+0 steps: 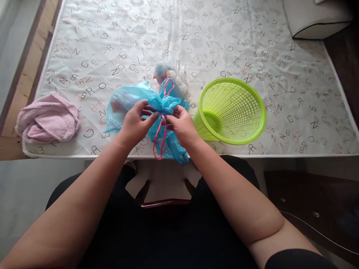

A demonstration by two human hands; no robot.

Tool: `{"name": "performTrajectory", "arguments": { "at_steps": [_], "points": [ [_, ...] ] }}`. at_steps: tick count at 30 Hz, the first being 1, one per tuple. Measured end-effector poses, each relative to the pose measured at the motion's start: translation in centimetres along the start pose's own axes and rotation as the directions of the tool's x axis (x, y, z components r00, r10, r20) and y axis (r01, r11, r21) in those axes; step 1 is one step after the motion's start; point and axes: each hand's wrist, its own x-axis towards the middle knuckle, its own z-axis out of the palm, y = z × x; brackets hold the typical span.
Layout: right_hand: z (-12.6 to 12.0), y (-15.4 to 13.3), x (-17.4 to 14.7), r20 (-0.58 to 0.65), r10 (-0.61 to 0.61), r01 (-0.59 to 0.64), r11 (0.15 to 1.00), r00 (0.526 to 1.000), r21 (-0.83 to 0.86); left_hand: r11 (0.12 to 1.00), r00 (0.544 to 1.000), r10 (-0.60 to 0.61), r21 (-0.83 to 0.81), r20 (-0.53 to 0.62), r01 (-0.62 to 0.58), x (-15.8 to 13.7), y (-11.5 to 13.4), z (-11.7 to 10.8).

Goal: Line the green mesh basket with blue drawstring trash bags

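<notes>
A blue translucent plastic bag (130,95) lies bunched near the front edge of the mattress-like surface, part of it hanging over the edge. Its neck is gathered, with a red drawstring (160,144) looping out above and below. My left hand (137,121) pinches the gathered plastic from the left. From the right, my right hand (182,125) grips the same gathered neck, thumb toward the knot. Behind the bag sits crumpled clear and white plastic (181,76) with something reddish showing through. What the blue bag holds is blurred by the plastic.
A lime-green mesh basket (232,112) lies tilted on its side at my right, its mouth facing me. At the far left is a folded pink towel (49,117). A white box-like object with dark piping (316,18) stands at the back right. Letter-patterned fabric (112,33) covers the surface.
</notes>
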Motion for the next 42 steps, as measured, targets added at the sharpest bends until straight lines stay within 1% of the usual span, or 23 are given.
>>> {"name": "performTrajectory", "arguments": {
  "at_steps": [2, 3, 4, 5, 6, 8, 9, 10, 11, 13, 16, 18, 21, 23, 27, 29, 31, 32, 33, 35, 37, 39, 42],
  "points": [
    [0.0, 0.2, -0.2, 0.047, -0.043, 0.045, 0.998, 0.998, -0.042, 1.0, 1.0, -0.004, -0.013, 0.029, 0.005, -0.1, 0.1, 0.0],
    [0.0, 0.3, -0.3, 0.052, -0.076, 0.08, 0.994, 0.996, -0.076, 1.0, 0.999, -0.01, -0.019, 0.044, 0.011, -0.1, 0.2, 0.0],
    [0.0, 0.3, -0.4, 0.033, -0.119, 0.122, 0.985, 0.992, -0.121, 1.0, 0.998, -0.014, -0.023, 0.057, 0.015, -0.1, 0.2, -0.1],
    [-0.1, 0.4, -0.6, -0.013, -0.174, 0.169, 0.97, 0.985, -0.173, 0.999, 0.998, -0.014, -0.029, 0.065, 0.016, -0.2, 0.3, -0.2],
    [-0.1, 0.3, -0.9, -0.078, -0.242, 0.218, 0.948, 0.967, -0.23, 0.999, 0.998, -0.008, -0.04, 0.063, 0.011, -0.3, 0.4, -0.3],
    [-0.3, 0.0, -1.5, -0.196, -0.397, 0.316, 0.884, 0.897, -0.345, 0.998, 0.999, 0.016, -0.069, 0.043, -0.013, -0.6, 0.6, -0.5],
    [-0.3, -0.3, -1.8, -0.216, -0.467, 0.361, 0.845, 0.857, -0.395, 0.997, 0.999, 0.031, -0.078, 0.033, -0.029, -0.8, 0.7, -0.5],
    [-0.4, -0.6, -2.0, -0.203, -0.521, 0.4, 0.806, 0.829, -0.435, 0.996, 0.999, 0.045, -0.077, 0.027, -0.043, -1.0, 0.8, -0.6],
    [-0.4, -0.9, -2.2, -0.162, -0.554, 0.432, 0.773, 0.817, -0.466, 0.996, 0.998, 0.058, -0.064, 0.027, -0.056, -1.2, 0.8, -0.6],
    [-0.3, -1.4, -2.5, -0.04, -0.555, 0.463, 0.73, 0.831, -0.502, 0.997, 0.997, 0.076, -0.022, 0.028, -0.075, -1.6, 0.7, -0.6],
    [-0.1, -1.6, -2.5, 0.101, -0.486, 0.459, 0.71, 0.868, -0.533, 0.997, 0.997, 0.082, 0.0, -0.001, -0.082, -1.7, 0.3, -0.4],
    [-0.2, -1.4, -2.3, 0.135, -0.446, 0.446, 0.724, 0.885, -0.526, 0.996, 0.997, 0.076, -0.037, -0.011, -0.076, -1.6, 0.1, -0.1],
    [-0.4, -1.1, -1.8, 0.159, -0.407, 0.43, 0.762, 0.899, -0.484, 0.989, 0.999, 0.045, -0.14, -0.007, -0.045, -1.4, -0.1, 0.3],
    [-0.7, -1.0, -1.4, 0.189, -0.419, 0.455, 0.745, 0.888, -0.488, 0.978, 1.0, 0.015, -0.207, -0.016, -0.018, -1.3, -0.3, 0.4],
    [-1.1, -1.1, -1.3, 0.228, -0.507, 0.54, 0.639, 0.831, -0.548, 0.947, 1.0, -0.026, -0.321, 0.008, 0.028, -1.3, -1.1, 0.2],
    [-1.0, -1.2, -1.4, 0.237, -0.536, 0.56, 0.589, 0.81, -0.583, 0.95, 0.999, -0.032, -0.309, 0.034, 0.041, -1.5, -1.4, 0.2],
    [-0.9, -1.3, -1.6, 0.243, -0.553, 0.575, 0.572, 0.797, -0.584, 0.966, 0.999, -0.021, -0.256, 0.038, 0.03, -1.7, -1.3, 0.3],
    [-0.8, -1.3, -1.7, 0.24, -0.556, 0.581, 0.588, 0.795, -0.563, 0.971, 0.999, -0.016, -0.236, 0.035, 0.024, -1.7, -1.2, 0.5],
    [-0.7, -1.2, -1.7, 0.228, -0.554, 0.58, 0.62, 0.8, -0.529, 0.972, 0.999, -0.017, -0.233, 0.033, 0.024, -1.7, -1.0, 0.6],
    [-0.7, -1.0, -1.4, 0.184, -0.525, 0.546, 0.706, 0.831, -0.452, 0.963, 0.998, -0.044, -0.265, 0.038, 0.053, -1.7, -0.5, 0.8],
    [-0.8, -0.6, -0.9, 0.13, -0.477, 0.485, 0.776, 0.87, -0.402, 0.94, 0.995, -0.086, -0.326, 0.043, 0.096, -1.6, -0.1, 0.8],
    [-0.9, -0.1, -0.4, 0.092, -0.442, 0.441, 0.811, 0.892, -0.385, 0.916, 0.992, -0.118, -0.383, 0.037, 0.123, -1.6, 0.1, 0.7],
    [-1.0, 0.2, -0.1, 0.077, -0.435, 0.431, 0.823, 0.897, -0.37, 0.886, 0.99, -0.137, -0.442, 0.042, 0.141, -1.5, 0.2, 0.6]
  ]
}}
